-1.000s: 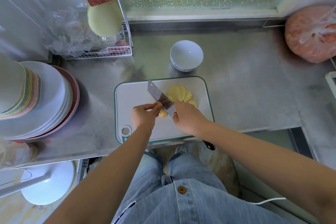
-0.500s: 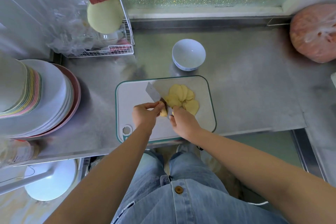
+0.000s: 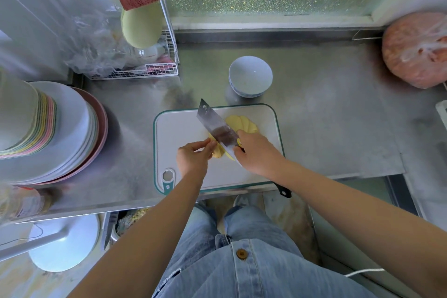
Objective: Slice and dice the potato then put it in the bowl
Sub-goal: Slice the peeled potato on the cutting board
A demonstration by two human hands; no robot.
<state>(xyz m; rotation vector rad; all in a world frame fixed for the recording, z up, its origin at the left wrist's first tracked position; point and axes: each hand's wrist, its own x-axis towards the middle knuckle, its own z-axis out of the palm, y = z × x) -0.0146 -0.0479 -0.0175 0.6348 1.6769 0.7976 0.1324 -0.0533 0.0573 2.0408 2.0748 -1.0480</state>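
Right hand (image 3: 256,152), middle of the frame: fingers wrapped firmly round the cleaver (image 3: 217,128) up by the heel of the blade, with the black handle end poking out below the wrist. The blade runs diagonally up and to the left, its edge down on the potato stub (image 3: 217,152). The left hand (image 3: 193,157) is just left of it, fingers curled in and pinching that last yellow stub, fingertips right beside the steel. A fan of cut slices (image 3: 242,123) lies just right of the blade, on the upper middle of the white cutting board (image 3: 179,128). The bowl (image 3: 250,77) stands above the board on the steel counter, and I can see nothing in it. I'd say the slicing is nearly finished, with the dicing yet to come. Here's the worry: there's very little stub to hold, so if it rolls or the blade skids, the edge goes straight at those fingertips. The board's lower edge also sits near the counter lip, so a hard chop could nudge it. The stacked plates (image 3: 60,128) at the left are well apart.
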